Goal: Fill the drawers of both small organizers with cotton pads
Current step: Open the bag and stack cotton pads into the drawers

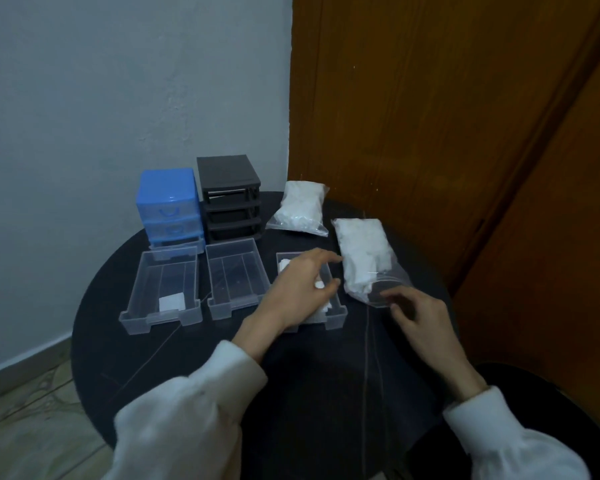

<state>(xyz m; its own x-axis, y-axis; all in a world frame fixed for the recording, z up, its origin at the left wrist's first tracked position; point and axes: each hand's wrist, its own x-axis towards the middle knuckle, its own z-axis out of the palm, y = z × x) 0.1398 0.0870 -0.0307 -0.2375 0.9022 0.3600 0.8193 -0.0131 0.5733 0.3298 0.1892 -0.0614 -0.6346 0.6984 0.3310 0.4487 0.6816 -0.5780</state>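
Three clear drawers lie pulled out on the round black table (194,362). The left drawer (142,289) holds one cotton pad (172,302). Nothing shows inside the middle drawer (236,278). My left hand (298,289) hovers over the right drawer (340,311), which has several pads in it, and pinches a cotton pad (320,284) at the thumb. My right hand (420,317) grips the open mouth of the near bag of cotton pads (364,254). The blue organizer (168,202) and the black organizer (229,195) stand behind the drawers.
A second bag of pads (300,207) lies at the back right of the table. A pale wall is behind the organizers and a brown wooden door (430,133) is close on the right. Tiled floor (32,410) shows at lower left.
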